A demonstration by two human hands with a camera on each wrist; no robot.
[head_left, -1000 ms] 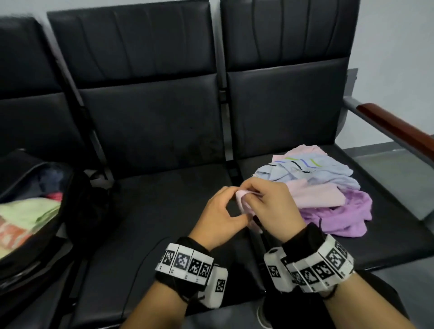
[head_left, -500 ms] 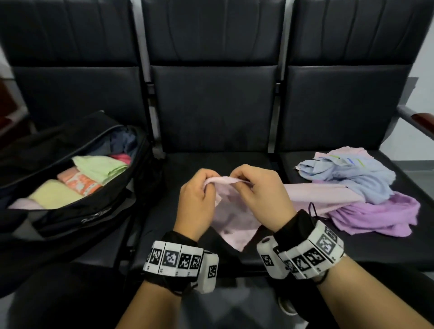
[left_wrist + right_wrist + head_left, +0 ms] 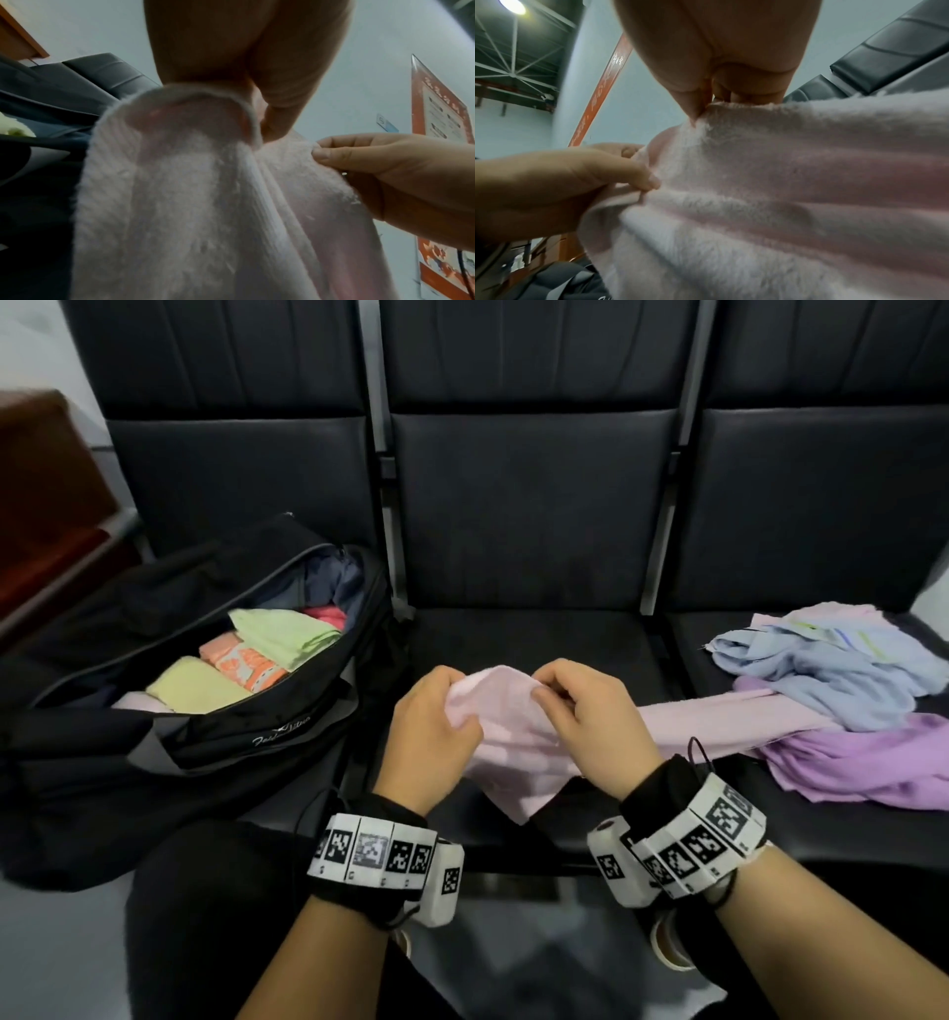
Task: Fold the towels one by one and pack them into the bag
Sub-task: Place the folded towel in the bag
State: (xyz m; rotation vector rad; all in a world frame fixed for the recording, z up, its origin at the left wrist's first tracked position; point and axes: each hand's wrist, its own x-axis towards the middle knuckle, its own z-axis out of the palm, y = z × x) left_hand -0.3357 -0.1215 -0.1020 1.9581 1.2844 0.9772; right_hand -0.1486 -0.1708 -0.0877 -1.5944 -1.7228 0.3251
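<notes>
Both hands hold a pale pink towel (image 3: 513, 742) above the front of the middle seat. My left hand (image 3: 431, 731) grips its left end, and my right hand (image 3: 585, 716) pinches the top edge close beside it. The same pink towel (image 3: 180, 192) fills the left wrist view and, as pink towel (image 3: 782, 182), the right wrist view. Its far end trails right into a pile of loose towels (image 3: 842, 690) on the right seat. An open black bag (image 3: 246, 737) on the left seat holds several folded towels (image 3: 241, 660).
Three black padded seats stand in a row, the middle seat (image 3: 524, 634) bare behind my hands. A brown armrest (image 3: 46, 516) is at the far left. My dark-trousered knee (image 3: 205, 891) is at the bottom left, over grey floor.
The pink towel has been drawn left out of the pile to above the middle seat. My hands have spread a little along its edge. The view has swung left, showing the bag.
</notes>
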